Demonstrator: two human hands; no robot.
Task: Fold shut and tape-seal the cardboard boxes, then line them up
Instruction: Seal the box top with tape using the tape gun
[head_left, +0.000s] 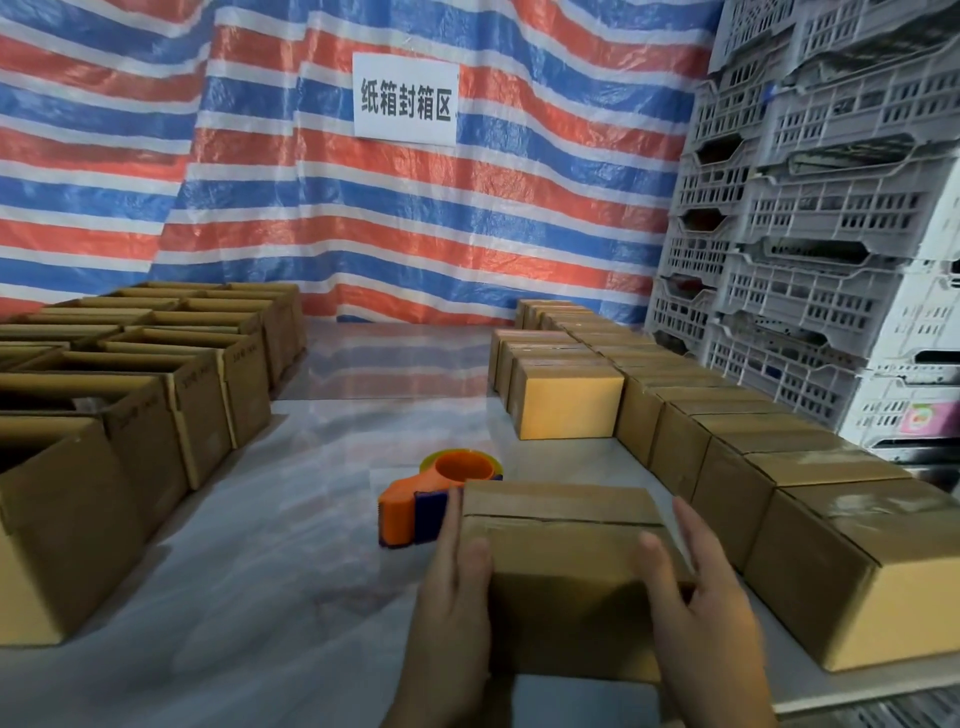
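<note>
A small cardboard box (563, 545), flaps folded shut with clear tape over its seam, is lifted between both hands at the bottom centre. My left hand (454, 613) presses flat against its left side, thumb on top. On the box's right side lies my right hand (701, 608), fingers straight, thumb on top. An orange and blue tape dispenser (431, 499) lies on the white table just behind the box's left corner. Sealed boxes (727, 447) stand in rows on the right. Open boxes (156, 374) stand in rows on the left.
The white table surface (270, 545) shows between the two groups of boxes. Grey plastic crates (810, 208) are stacked high at the right. A striped red, white and blue tarp (260, 182) with a paper sign (405, 98) hangs behind.
</note>
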